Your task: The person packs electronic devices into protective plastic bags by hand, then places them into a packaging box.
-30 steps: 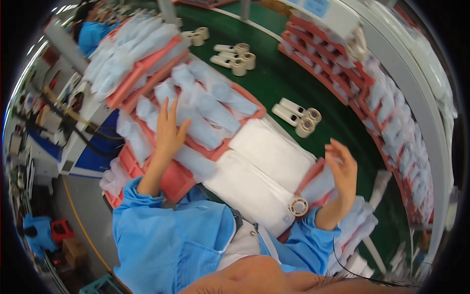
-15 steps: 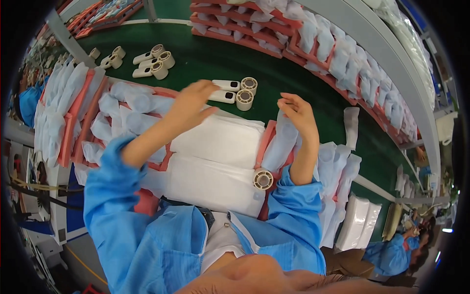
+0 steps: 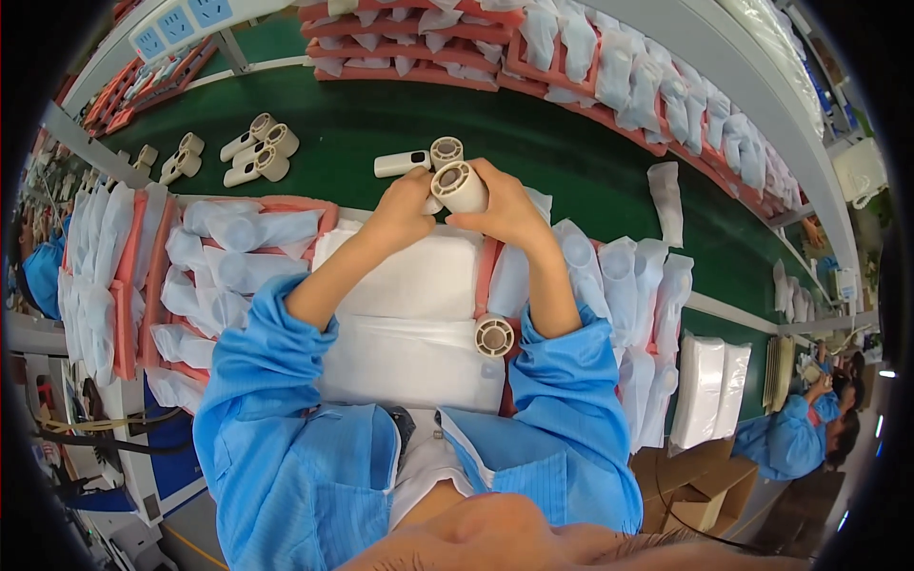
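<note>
A cream handheld device with a round, spoked barrel head [image 3: 461,187] is between my two hands over the near edge of the green belt. My left hand [image 3: 404,211] is closed at its handle end, which the fingers mostly hide. My right hand [image 3: 503,205] wraps the barrel from the right, thumb below. Just beyond lies a matching device [image 3: 400,164] with a small dark window on its handle. White sleeve-like sheets lie in two stacks, a farther one [image 3: 405,271] and a nearer one [image 3: 405,366]. Another round head [image 3: 494,336] rests at the nearer stack's right edge.
More cream devices [image 3: 271,157] lie at the far left of the green belt [image 3: 352,119]. Pink trays of bagged devices [image 3: 243,238] flank the stacks, and others [image 3: 409,52] are piled at the back. Plastic-wrapped white packs [image 3: 709,390] and an open carton [image 3: 700,485] are at right.
Both hands have come together over the belt, and one of the two nearest devices is now lifted between them. The view has shifted slightly.
</note>
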A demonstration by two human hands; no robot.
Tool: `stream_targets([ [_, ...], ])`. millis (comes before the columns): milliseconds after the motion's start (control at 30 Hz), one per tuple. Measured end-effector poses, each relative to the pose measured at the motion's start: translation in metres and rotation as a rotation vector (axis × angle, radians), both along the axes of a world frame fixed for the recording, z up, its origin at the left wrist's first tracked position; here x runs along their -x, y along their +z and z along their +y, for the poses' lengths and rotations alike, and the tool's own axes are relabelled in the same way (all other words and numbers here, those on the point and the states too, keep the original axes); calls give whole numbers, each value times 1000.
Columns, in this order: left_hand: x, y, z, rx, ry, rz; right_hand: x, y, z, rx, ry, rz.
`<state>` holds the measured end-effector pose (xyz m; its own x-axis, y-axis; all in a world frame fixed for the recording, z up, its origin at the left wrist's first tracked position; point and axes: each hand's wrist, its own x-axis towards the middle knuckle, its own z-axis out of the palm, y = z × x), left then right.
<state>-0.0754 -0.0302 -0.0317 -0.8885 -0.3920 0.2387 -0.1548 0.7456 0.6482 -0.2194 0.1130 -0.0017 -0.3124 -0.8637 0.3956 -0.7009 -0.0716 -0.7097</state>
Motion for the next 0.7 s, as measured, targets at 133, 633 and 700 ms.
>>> stream_targets([
  [133, -19, 24, 39, 197, 117, 286, -9, 24, 8, 2, 81, -113],
  [633, -37, -26, 52, -237, -29, -145, 23, 78, 96, 152, -50, -280],
  [700, -40, -28, 42, -348, -57, -83, 25, 79, 100, 140, -21, -299],
])
